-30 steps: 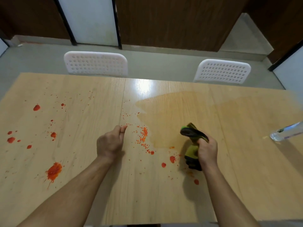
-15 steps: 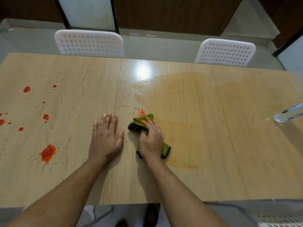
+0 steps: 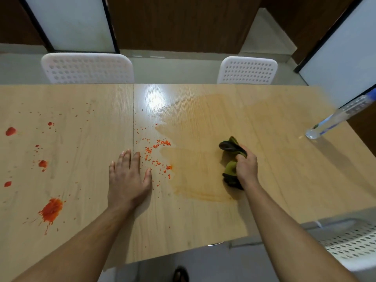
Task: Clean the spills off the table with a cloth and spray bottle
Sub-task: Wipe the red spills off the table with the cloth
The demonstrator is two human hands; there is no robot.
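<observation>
While the left hand [image 3: 130, 180] lies flat on the table [image 3: 203, 220] w/ fingers straight and spread, palm down, just left of frame centre, the right hand [image 3: 247, 168] sits centre-right, fingers curled tight round a bunched green cloth [image 3: 231, 171]. Cloth pokes out above the fist and hangs below it; its lower end is at the table surface, tho can't tell how firmly it presses.

Spray bottle [image 3: 335, 119], clear w/ a blue top, stands at the right edge of the frame, upper right part of the table, well apart from both hands; wide-angle view makes it look tilted.

Spills: small orange-red specks [image 3: 156, 157] scattered just right of the left hand's fingers, betw. the two hands. Bigger red splat [image 3: 50, 209] lower left of frame, plus several red blobs [image 3: 10, 131] along the left edge & mid-left. Wide wet, darker smear [image 3: 203, 159] covers the centre of the table from the glare spot down to the cloth, w/ a faint orange line along its lower border.

Two white perforated chairs [image 3: 87, 68] stand behind the far edge of the table, upper part of frame; a third white chair [image 3: 354, 243] shows at lower right. Dark wood panels & white panels behind. Dark shoe tip [image 3: 180, 274] at bottom centre.
</observation>
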